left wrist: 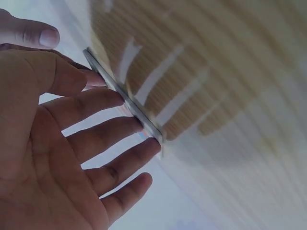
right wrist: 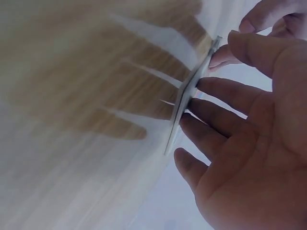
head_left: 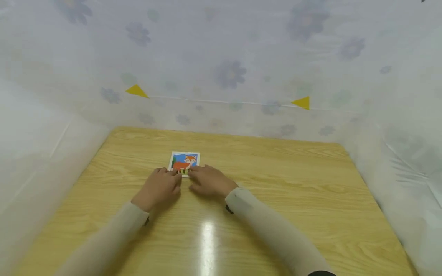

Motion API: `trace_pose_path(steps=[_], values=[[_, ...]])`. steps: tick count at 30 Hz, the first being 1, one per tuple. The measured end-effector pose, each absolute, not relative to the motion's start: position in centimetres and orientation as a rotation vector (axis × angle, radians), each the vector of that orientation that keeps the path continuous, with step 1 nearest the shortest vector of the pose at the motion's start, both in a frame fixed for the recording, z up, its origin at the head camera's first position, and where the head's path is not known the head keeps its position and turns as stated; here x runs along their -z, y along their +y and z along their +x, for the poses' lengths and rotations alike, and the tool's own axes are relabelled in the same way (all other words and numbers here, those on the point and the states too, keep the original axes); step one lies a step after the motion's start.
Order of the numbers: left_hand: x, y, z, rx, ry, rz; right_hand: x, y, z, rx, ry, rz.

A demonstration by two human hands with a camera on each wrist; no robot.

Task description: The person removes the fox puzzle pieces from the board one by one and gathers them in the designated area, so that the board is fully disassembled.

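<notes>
A small square fox picture board (head_left: 181,165) with a white border lies flat on the wooden table, left of the middle. My left hand (head_left: 158,189) touches its near left part with extended fingertips. From the other side, my right hand (head_left: 210,180) rests its fingertips on the near right part. Both wrist views show the board edge-on: a thin grey edge (left wrist: 122,93) in the left one, a pale edge (right wrist: 184,91) in the right one. Fingers of both hands are spread and fairly straight on its top face. The near border is partly hidden beneath them.
The wood-grain table (head_left: 293,191) has a bright light reflection near its front. White flowered sheeting (head_left: 214,57) stands behind the table and along both sides. Two yellow triangles (head_left: 137,91) hang on a line across the back sheet.
</notes>
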State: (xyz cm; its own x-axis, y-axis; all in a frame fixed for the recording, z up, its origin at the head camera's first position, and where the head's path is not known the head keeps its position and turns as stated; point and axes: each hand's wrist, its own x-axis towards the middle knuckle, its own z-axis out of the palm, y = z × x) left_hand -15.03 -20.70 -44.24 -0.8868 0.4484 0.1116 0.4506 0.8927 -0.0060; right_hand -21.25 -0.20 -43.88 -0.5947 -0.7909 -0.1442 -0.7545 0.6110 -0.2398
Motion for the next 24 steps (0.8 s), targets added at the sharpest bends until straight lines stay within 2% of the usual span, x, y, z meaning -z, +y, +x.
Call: trace_pose_path(steps=[9,24], values=[[43.9,-17.3,-13.7,-0.089,-2.918,-0.834,44.2,3.5,-18.7,0.252,2.649,-1.198],[44.5,-13.4,-10.8,-0.088,-2.683,-1.04,44.2,9.9,-14.6,0.288,2.671,-1.277]])
